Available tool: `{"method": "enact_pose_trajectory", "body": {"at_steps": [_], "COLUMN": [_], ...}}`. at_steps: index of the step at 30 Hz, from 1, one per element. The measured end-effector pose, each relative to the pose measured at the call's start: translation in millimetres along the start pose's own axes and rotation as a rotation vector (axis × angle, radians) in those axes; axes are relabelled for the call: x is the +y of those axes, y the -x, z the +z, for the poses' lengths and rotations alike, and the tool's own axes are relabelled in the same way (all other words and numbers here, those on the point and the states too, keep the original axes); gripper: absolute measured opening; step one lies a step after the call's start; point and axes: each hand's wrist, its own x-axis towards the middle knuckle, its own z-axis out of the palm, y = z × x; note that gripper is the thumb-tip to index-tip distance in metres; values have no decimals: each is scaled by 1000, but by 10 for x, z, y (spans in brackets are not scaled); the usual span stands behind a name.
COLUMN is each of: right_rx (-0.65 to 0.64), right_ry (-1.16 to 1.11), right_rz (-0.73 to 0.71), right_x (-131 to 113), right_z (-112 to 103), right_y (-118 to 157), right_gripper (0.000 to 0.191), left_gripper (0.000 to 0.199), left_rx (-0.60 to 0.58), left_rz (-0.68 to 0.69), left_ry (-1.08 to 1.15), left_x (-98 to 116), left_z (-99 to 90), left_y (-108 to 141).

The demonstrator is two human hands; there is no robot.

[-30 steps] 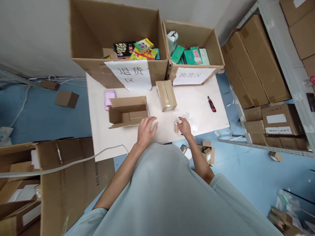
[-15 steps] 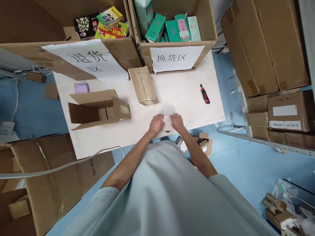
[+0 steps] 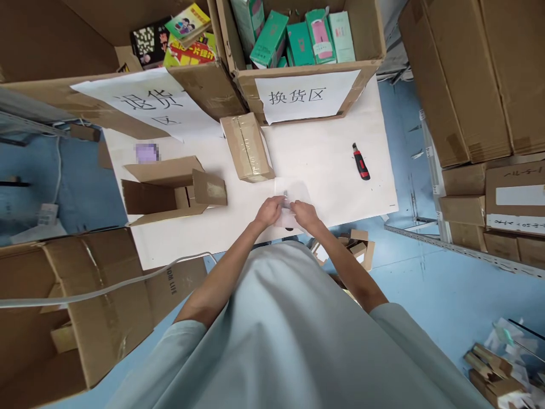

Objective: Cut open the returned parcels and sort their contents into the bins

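Note:
A translucent plastic bag (image 3: 301, 192) lies at the table's near edge, with something pale pink (image 3: 286, 219) in or under it and a small dark spot at its lower end. My left hand (image 3: 269, 211) closes its fingers on the left side of the bag. From the right, my right hand (image 3: 304, 214) pinches the plastic, its fingertips a short way from the left ones. Just beyond them sits a taped brown carton (image 3: 247, 149). Farther right lies a black and red box cutter (image 3: 361, 162), untouched.
An open carton (image 3: 166, 216) stands left on the white table (image 3: 323, 150), near a blurred purple item (image 3: 147, 153). Behind are two big labelled boxes, one with books (image 3: 189, 48), one with green boxes (image 3: 301, 45). A grey cable (image 3: 106, 293) crosses at lower left. Shelved cartons (image 3: 515, 193) stand right.
My fingers have shifted on the plastic, and the right hand has turned inward. The bag's clear part now spreads wider and more upright. The whole view has swung slightly.

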Motion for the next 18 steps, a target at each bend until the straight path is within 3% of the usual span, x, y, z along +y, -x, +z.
{"method": "enact_pose_trajectory", "body": {"at_steps": [4,8,13,18], "right_rx": [155,346,350,269], "right_ry": [104,202,194,46], "right_rz": [-182,-417,-438,-200], "right_x": [-119,83,744,1306], "right_z": [-120,-137,124,459], "right_y": [242,361,279,245], "right_gripper": [33,30,32,39], "left_gripper": [54,62,81,72], "left_rx": [191,236,4,-159], "left_rz": [-145,-27,148,117], "left_ry": [209,20,-260,-411], "left_x": [-110,-122,1,182], "left_z": [-237,-360,-170,40], "left_y": [97,234,261,85]}}
